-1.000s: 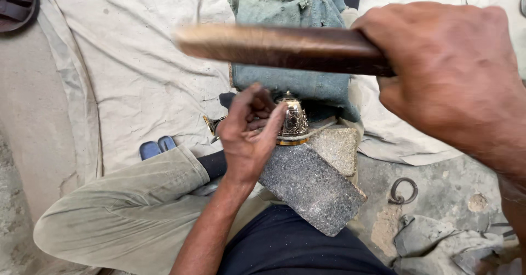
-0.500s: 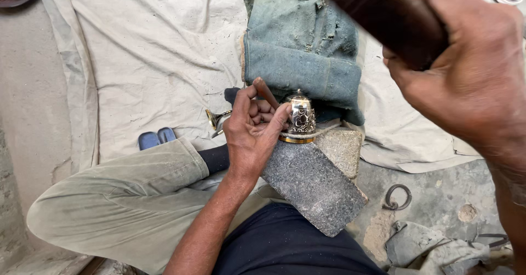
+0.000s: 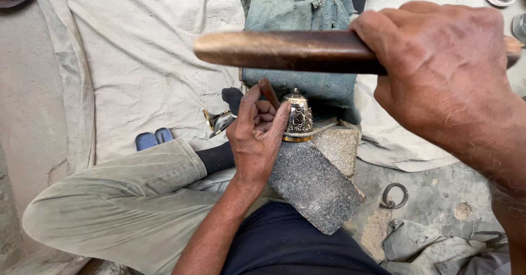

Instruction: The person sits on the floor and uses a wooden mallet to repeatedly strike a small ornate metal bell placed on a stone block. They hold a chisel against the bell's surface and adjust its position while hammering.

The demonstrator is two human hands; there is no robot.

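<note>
A small engraved metal bell-shaped piece (image 3: 299, 117) stands on a grey stone block (image 3: 315, 184). My left hand (image 3: 256, 138) rests on the block beside it and pinches a thin brown punch (image 3: 269, 92), its tip against the piece. My right hand (image 3: 441, 72) is raised close to the camera, gripping a brown wooden mallet handle (image 3: 285, 50) held level above the piece.
A second stone (image 3: 339, 146) lies behind the block. A folded green cloth (image 3: 296, 12) and a pale sheet (image 3: 137, 50) cover the ground. A shiny metal cup (image 3: 219, 120), a blue object (image 3: 153, 139), a metal ring (image 3: 393, 195) and my bent leg (image 3: 120, 198) lie around.
The mallet was level one second ago, swung up and to the right half a second ago, and is now level above the piece again. My left hand has kept its place.
</note>
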